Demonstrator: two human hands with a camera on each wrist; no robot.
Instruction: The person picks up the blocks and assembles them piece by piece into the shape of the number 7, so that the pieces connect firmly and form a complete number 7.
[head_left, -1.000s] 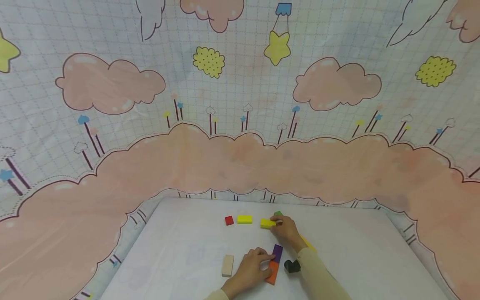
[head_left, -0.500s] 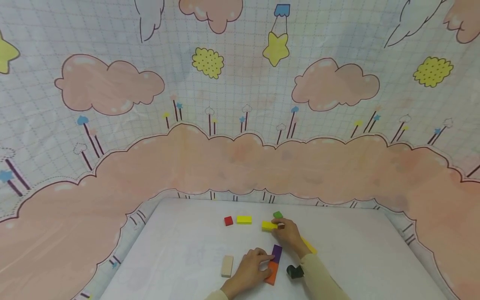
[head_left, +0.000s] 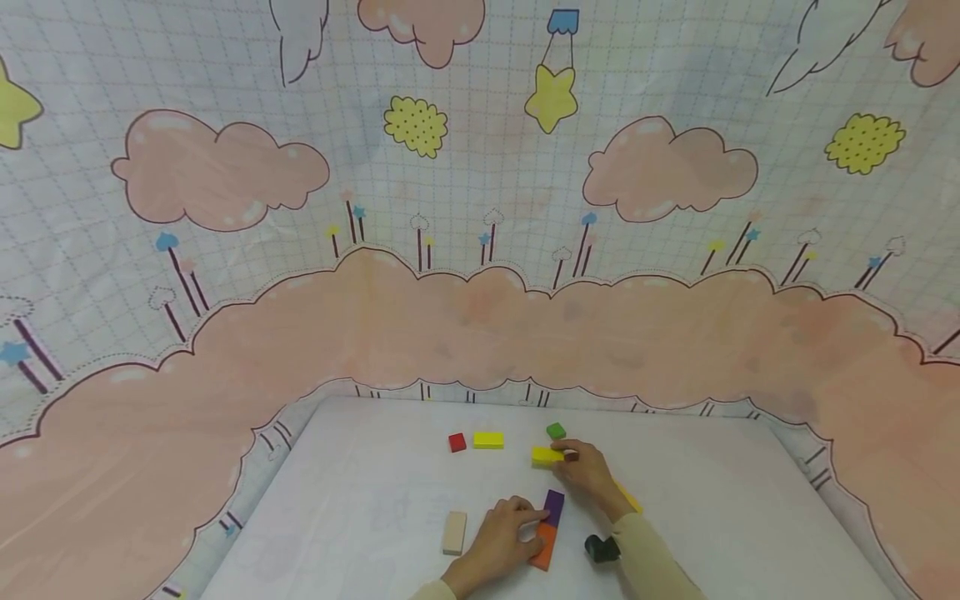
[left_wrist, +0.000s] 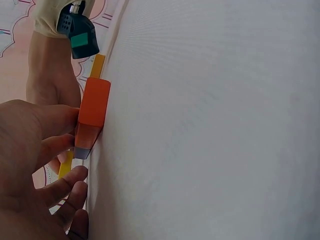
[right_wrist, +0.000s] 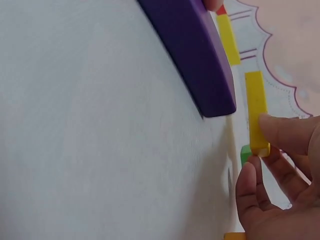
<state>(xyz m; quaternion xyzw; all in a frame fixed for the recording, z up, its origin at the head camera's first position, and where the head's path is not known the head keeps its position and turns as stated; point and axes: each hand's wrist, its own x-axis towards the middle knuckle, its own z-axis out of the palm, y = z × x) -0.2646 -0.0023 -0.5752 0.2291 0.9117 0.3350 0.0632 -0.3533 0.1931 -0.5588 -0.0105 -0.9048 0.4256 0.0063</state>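
The white surface (head_left: 750,500) spreads wide to the right of the right sleeve (head_left: 652,554); its far edge runs beyond the green block (head_left: 556,431), and its near edge is cut off. A yellow-orange piece (head_left: 628,496) is partly hidden behind the right wrist. The right hand (head_left: 588,467) pinches a yellow block (head_left: 545,456) just in front of the green one. The left hand (head_left: 498,537), fingers loosely spread, touches the purple block (head_left: 554,506) and orange block (head_left: 547,546), lying end to end.

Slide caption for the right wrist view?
Right grip pinching a yellow block, purple block large in the foreground.
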